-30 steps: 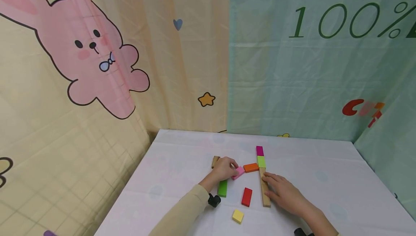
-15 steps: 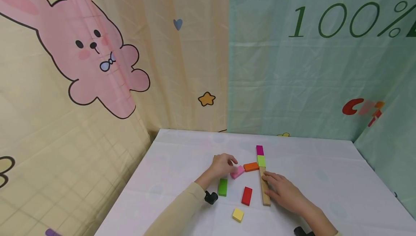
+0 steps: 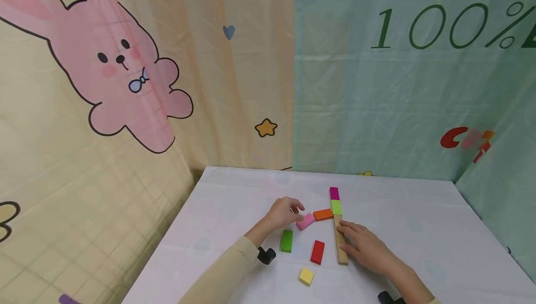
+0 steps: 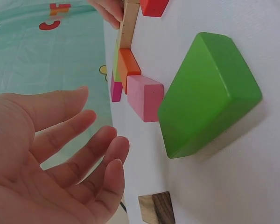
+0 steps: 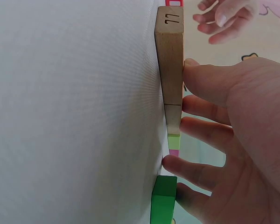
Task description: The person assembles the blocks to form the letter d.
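Left of the wooden row (image 3: 339, 239), the left hand (image 3: 283, 213) hovers, fingers loosely apart, grasping nothing; then green block (image 3: 286, 241), pink block (image 3: 305, 222), orange block (image 3: 323, 215) by the row's far end; rightward, the right hand (image 3: 368, 250) rests extended fingers on it, unclasped.

Plain beige fabric left sleeve (image 3: 219, 273); small black left-wrist unit (image 3: 266, 255), 4 o'clock from cuff (image 3: 250, 244); black right-wrist unit (image 3: 388, 298).

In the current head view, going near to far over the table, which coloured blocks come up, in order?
Yellow block, red block, pink block, lime block, magenta block. Left out: green block and orange block, each overlapping a neighbour in depth.
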Demonstrator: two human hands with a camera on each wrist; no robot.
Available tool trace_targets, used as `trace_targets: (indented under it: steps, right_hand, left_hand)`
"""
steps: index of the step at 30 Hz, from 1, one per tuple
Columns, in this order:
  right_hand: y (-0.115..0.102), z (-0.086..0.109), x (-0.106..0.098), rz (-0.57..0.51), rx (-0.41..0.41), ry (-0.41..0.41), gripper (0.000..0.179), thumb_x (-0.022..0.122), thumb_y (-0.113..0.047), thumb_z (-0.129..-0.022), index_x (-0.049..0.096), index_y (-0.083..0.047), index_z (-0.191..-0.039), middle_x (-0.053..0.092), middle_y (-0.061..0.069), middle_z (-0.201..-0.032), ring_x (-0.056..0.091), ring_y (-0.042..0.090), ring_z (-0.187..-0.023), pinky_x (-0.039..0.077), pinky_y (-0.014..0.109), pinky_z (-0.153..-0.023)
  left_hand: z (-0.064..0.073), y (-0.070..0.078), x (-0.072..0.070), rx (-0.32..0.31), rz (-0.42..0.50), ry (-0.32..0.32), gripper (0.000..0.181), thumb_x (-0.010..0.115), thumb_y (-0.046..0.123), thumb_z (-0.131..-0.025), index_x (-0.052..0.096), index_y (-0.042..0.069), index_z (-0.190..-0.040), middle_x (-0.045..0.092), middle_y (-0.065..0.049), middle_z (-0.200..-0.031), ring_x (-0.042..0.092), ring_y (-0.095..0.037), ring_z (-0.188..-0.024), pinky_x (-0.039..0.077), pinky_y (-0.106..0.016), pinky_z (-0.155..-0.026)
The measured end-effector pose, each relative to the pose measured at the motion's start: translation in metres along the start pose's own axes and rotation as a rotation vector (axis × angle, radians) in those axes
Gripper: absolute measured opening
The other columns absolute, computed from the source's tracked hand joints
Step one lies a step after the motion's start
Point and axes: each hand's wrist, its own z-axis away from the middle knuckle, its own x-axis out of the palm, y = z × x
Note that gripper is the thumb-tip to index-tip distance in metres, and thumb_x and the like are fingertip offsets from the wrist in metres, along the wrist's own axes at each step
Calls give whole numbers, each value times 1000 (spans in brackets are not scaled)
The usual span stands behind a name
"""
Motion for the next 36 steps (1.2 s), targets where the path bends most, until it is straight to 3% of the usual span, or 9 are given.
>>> trace_targets:
  steps: [13, 24, 36]
  right_hand:
    - [0, -1, 2, 6, 0, 4, 61, 74, -39, -91, 57, -14, -144, 49, 7, -149, 46, 34, -134, 46, 57, -100]
    - [2, -2, 3, -2, 8, 0, 61, 74, -39, -91, 57, -15, -144, 49, 6, -149, 46, 33, -134, 47, 56, -100]
    - [2, -1, 4, 4, 12, -5, 62, 74, -39, -91, 56, -15, -144, 49, 6, -149, 47, 34, -134, 46, 56, -101]
  left_hand:
    - [19, -15, -8, 14, -46, -8, 26, 82, 18, -86, 76, 11, -111, 62, 3, -91, 56, -13, -84, 50, -27, -70]
    - [33, -31, -11, 7, -53, -54, 28, 83, 23, -86, 76, 16, -112, 65, 3, -95, 58, -12, -85, 52, -27, -72]
    - [46, -45, -5, 22, -96, -104, 48, 89, 33, -77, 74, 20, -121, 61, 8, -100, 53, -12, -91, 49, -28, -74]
